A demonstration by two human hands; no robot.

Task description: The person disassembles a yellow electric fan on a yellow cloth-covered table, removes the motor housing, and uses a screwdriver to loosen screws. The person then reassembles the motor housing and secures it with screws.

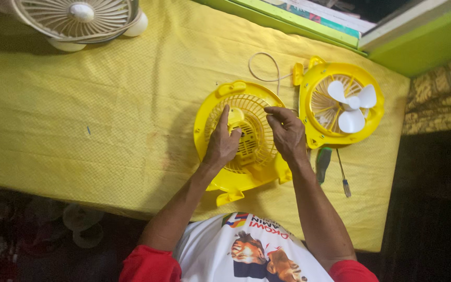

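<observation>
A yellow fan housing half with a round grille (251, 107) lies on the yellow tablecloth (105, 115). My left hand (223, 141) rests on the grille, fingers touching its raised centre hub. My right hand (287, 130) hovers over the grille's right side with fingertips pinched together; whether something small is between them I cannot tell. To the right lies the other yellow housing half (317, 78) with a white three-blade propeller (352, 104).
A green-handled screwdriver (323, 163) and a thin second screwdriver (343, 180) lie by my right wrist. A loose white cord (267, 65) curls behind the housings. A cream table fan (79, 18) stands at the back left. Books (319, 18) line the far edge.
</observation>
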